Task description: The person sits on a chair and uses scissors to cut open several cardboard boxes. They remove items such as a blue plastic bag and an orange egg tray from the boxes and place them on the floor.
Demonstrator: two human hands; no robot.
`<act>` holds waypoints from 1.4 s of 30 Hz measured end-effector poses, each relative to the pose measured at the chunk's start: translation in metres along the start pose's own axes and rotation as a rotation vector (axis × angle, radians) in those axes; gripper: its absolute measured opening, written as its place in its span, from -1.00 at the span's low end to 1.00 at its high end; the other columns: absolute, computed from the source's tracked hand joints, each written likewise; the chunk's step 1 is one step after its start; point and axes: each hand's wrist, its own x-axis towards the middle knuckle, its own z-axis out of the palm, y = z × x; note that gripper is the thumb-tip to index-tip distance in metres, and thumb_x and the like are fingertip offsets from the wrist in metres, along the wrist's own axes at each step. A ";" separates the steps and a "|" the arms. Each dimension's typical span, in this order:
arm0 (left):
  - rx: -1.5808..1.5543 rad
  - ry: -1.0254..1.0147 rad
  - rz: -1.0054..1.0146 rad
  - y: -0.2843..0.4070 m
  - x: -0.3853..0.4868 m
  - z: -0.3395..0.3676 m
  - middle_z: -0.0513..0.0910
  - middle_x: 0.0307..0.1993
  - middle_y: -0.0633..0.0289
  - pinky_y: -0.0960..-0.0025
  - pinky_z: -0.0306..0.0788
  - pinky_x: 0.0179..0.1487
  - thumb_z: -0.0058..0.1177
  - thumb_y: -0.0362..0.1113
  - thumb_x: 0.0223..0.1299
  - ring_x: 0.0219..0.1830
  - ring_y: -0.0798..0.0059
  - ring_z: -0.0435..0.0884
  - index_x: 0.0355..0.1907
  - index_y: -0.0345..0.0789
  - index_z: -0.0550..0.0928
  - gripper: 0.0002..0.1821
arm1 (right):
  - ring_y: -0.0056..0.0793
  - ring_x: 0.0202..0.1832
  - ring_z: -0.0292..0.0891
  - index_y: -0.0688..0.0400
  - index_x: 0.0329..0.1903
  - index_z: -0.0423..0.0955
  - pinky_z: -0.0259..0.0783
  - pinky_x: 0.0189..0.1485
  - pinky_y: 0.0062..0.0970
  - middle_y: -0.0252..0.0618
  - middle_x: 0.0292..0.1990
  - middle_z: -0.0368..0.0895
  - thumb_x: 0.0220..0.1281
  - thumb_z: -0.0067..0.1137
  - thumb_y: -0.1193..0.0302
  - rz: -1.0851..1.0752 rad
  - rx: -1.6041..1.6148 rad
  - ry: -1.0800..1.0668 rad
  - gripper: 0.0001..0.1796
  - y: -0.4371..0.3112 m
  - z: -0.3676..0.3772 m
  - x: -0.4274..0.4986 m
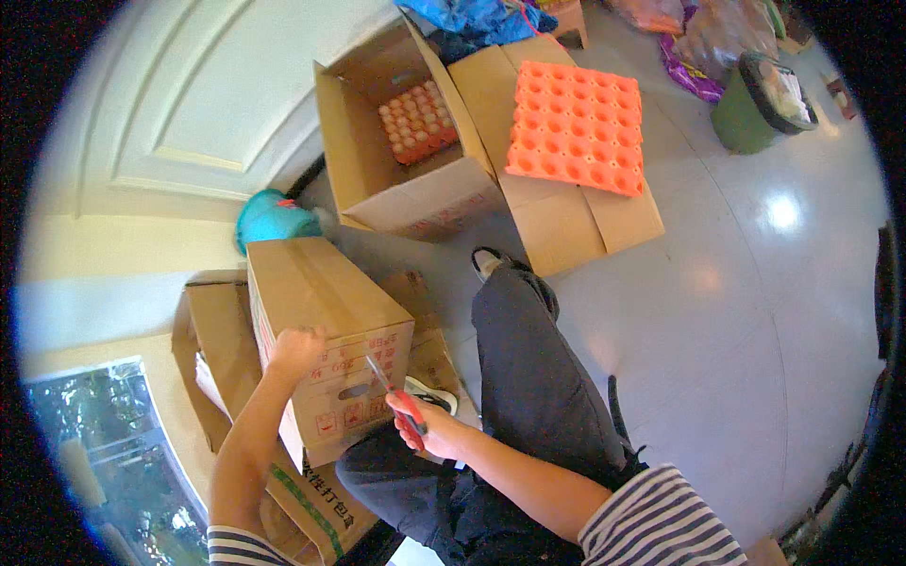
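Observation:
A closed cardboard carton (329, 286) with red printing and an oval handle hole stands in front of me. My left hand (297, 351) is at its top near edge, fingers curled; whether they grip anything is hidden. In my right hand (428, 424) are red-handled scissors (382, 375), their metal tip pointing up and left at the carton's printed end. The blades look closed, and whether the tip touches the cardboard cannot be told.
An open carton (417, 201) ahead holds a tray of eggs (417, 120). On its outspread flap lies an orange egg tray (577, 127). A turquoise container (276, 219), another carton (219, 318) and a green bin (740, 117) stand around. My legs are between the closed carton and the grey floor.

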 end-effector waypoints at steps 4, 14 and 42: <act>-0.018 0.158 -0.310 -0.045 -0.067 -0.030 0.66 -0.52 0.07 0.13 0.55 -0.36 -0.02 -0.32 0.19 -0.44 0.16 0.68 -0.38 -0.33 0.60 -0.85 | -0.59 -0.64 0.30 -0.02 -0.39 0.32 0.15 -0.67 -0.54 -0.46 -0.57 0.36 0.11 0.21 -0.23 -0.060 -0.034 -0.105 -0.45 -0.003 0.017 -0.014; -0.736 0.272 -0.579 0.091 -0.082 0.050 0.66 -0.43 -0.14 0.01 0.52 -0.24 0.07 -0.09 0.24 -0.32 0.00 0.67 -0.35 -0.34 0.61 -0.69 | -0.52 -0.69 0.28 -0.07 -0.29 0.31 0.19 -0.68 -0.47 -0.42 -0.61 0.36 0.02 0.23 -0.30 -0.106 -0.010 0.407 -0.40 0.020 -0.036 0.009; -2.814 0.335 -1.508 0.370 0.111 0.343 0.53 0.07 0.16 0.34 0.30 0.24 -0.16 -0.28 0.32 0.16 0.28 0.44 0.07 -0.27 0.48 -0.69 | -0.55 -0.37 0.46 0.08 0.08 0.29 0.43 -0.40 -0.53 -0.34 -0.33 0.48 0.29 0.21 0.11 -0.335 0.183 0.700 -0.53 0.002 -0.023 0.038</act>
